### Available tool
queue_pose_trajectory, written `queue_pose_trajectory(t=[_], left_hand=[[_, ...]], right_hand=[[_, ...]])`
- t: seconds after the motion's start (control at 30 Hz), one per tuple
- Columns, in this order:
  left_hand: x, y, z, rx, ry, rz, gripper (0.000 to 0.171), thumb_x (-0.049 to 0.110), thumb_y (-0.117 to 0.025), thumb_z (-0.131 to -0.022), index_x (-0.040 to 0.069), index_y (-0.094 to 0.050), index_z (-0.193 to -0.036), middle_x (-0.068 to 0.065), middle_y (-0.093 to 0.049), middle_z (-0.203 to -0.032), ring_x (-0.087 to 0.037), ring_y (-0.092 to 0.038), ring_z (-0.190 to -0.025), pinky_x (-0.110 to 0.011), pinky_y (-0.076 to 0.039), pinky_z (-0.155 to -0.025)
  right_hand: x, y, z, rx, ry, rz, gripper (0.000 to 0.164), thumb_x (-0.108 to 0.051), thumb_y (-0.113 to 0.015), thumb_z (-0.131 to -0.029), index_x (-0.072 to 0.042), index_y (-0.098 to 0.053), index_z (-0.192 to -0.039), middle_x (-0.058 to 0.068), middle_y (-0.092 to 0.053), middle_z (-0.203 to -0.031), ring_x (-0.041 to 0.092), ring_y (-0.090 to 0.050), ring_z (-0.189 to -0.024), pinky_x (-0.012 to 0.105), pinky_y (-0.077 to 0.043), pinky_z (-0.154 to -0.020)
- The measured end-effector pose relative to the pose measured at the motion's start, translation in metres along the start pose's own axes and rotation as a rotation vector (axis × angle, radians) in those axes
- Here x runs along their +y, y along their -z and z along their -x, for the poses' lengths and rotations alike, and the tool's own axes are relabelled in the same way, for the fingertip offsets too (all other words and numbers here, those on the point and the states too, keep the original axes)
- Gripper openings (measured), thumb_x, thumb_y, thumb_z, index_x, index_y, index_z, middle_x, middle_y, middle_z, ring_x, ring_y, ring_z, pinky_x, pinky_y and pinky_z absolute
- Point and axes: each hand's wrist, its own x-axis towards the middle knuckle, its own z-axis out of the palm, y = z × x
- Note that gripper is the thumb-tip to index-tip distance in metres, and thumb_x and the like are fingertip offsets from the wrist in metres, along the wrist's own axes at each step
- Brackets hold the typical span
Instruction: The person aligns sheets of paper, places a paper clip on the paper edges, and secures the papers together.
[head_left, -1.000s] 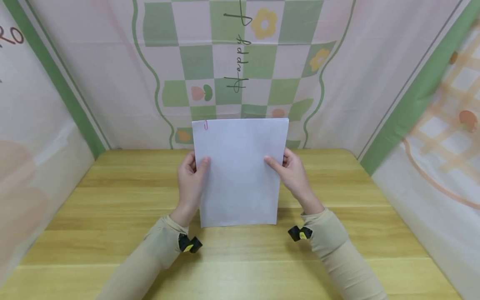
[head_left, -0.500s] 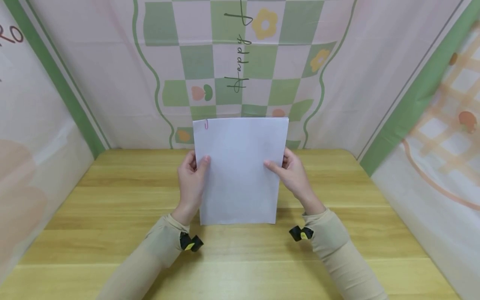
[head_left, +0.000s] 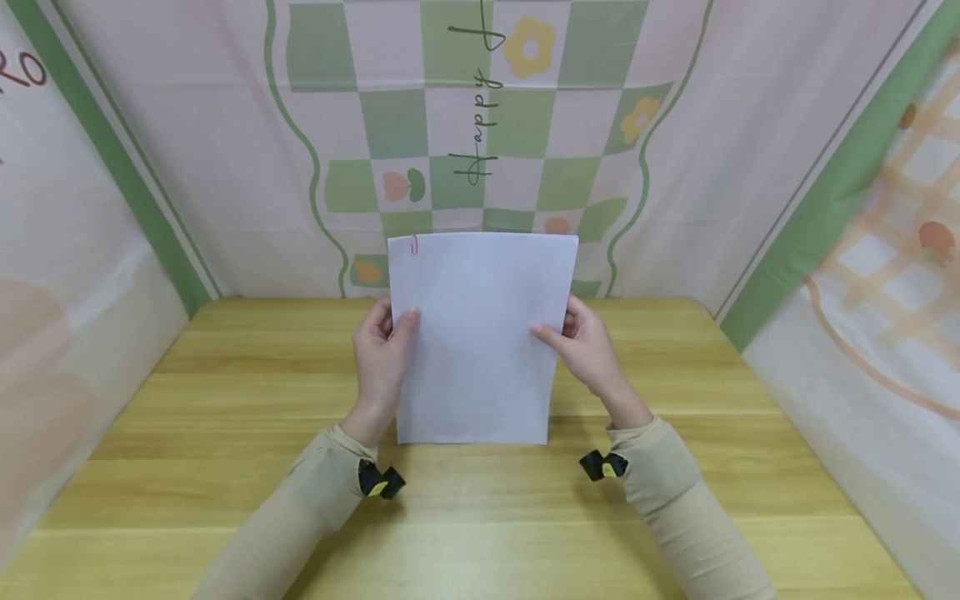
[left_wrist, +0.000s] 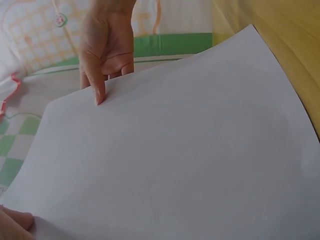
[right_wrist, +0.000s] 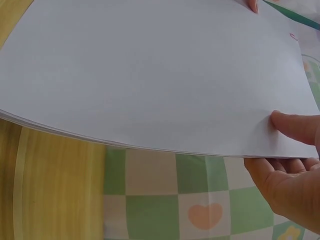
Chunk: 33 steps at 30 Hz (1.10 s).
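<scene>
A stack of white paper [head_left: 480,358] is held up by both hands over the table, its blank front sheet facing the head camera. Near its top left corner sits a pink paper clip [head_left: 414,245]. My left hand [head_left: 378,358] grips the left edge, thumb on the front and fingers behind. On the opposite edge, my right hand [head_left: 591,350] pinches the stack the same way, its thumb [right_wrist: 295,127] pressing the front sheet in the right wrist view. Several thin layers show along the edge there. The fingertips behind the paper are partly hidden.
A wooden table [head_left: 480,525] lies beneath the hands. Behind it hangs a green-and-white checked cloth [head_left: 510,125], with more printed cloth at left and right [head_left: 870,275]. Each sleeve cuff carries a small black device.
The paper has risen slightly and its lower edge has shifted a little left and away. Both hands keep their hold, with only slight movement.
</scene>
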Motion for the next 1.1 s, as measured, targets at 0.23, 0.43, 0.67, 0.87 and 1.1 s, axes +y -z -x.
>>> queue_pose_trajectory(t=[0.23,0.43,0.67,0.87,1.1], left_hand=[[-0.001,0.001,-0.003,-0.024,0.022,-0.019,0.023,0.011,-0.057,-0.095,0.003,-0.061,-0.116,-0.012,-0.068,-0.112,-0.016,-0.066,-0.097,-0.024,-0.053,-0.083],[-0.003,0.004,-0.007,-0.059,0.049,-0.063,0.025,0.011,-0.053,-0.097,0.003,-0.060,-0.119,-0.012,-0.068,-0.111,-0.016,-0.066,-0.096,-0.023,-0.053,-0.080],[-0.004,0.007,-0.013,-0.100,0.074,-0.110,0.026,0.010,-0.051,-0.097,0.002,-0.059,-0.120,-0.015,-0.066,-0.108,-0.017,-0.063,-0.092,-0.021,-0.051,-0.075],[-0.005,0.010,-0.018,-0.134,0.109,-0.160,0.028,0.014,-0.052,-0.097,0.004,-0.059,-0.122,-0.013,-0.066,-0.108,-0.019,-0.063,-0.094,-0.027,-0.052,-0.079],[-0.008,0.013,-0.024,-0.178,0.150,-0.198,0.029,0.017,-0.053,-0.097,0.006,-0.059,-0.123,-0.013,-0.066,-0.110,-0.022,-0.064,-0.098,-0.034,-0.053,-0.085]], right_hand=[[0.003,0.001,-0.002,0.005,-0.003,0.007,0.046,-0.009,-0.066,-0.088,0.000,-0.050,-0.131,0.022,-0.065,-0.115,0.029,-0.065,-0.098,0.019,-0.051,-0.075],[0.006,0.003,-0.003,0.008,-0.022,0.018,0.048,-0.011,-0.066,-0.089,0.000,-0.049,-0.132,0.022,-0.064,-0.117,0.024,-0.066,-0.095,0.019,-0.052,-0.075],[0.009,0.005,-0.006,-0.001,-0.058,0.010,0.049,-0.012,-0.065,-0.089,-0.001,-0.048,-0.134,0.022,-0.063,-0.120,0.027,-0.066,-0.098,0.021,-0.054,-0.076],[0.012,0.006,-0.009,-0.003,-0.081,-0.006,0.048,-0.011,-0.065,-0.089,-0.001,-0.048,-0.133,0.024,-0.063,-0.118,0.018,-0.068,-0.090,0.025,-0.055,-0.072],[0.015,0.008,-0.014,-0.006,-0.096,-0.007,0.047,-0.009,-0.065,-0.089,0.001,-0.048,-0.131,0.025,-0.063,-0.118,0.009,-0.068,-0.086,0.022,-0.055,-0.071]])
